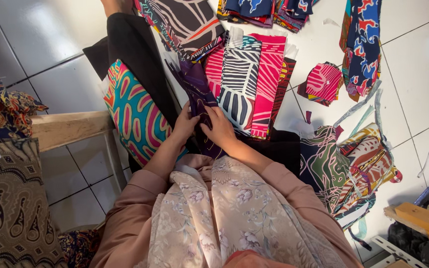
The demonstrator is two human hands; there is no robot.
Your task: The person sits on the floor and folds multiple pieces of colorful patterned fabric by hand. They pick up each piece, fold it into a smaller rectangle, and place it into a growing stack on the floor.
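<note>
Both my hands hold a dark purple patterned cloth strip (195,84) over my lap. My left hand (184,124) pinches its near end from the left, and my right hand (219,126) grips it from the right. The strip runs away from me across a stack of folded cloths in pink, black and white stripes (247,79). A teal, pink and orange patterned cloth (132,111) lies over my left leg, beside a black cloth (135,49).
Several patterned cloth pieces lie on the white tiled floor (413,64): a pink folded piece (323,82), a blue and red strip (363,39), a green and red heap (348,168). A wooden bench edge (70,129) and brown patterned cushion (11,203) sit left.
</note>
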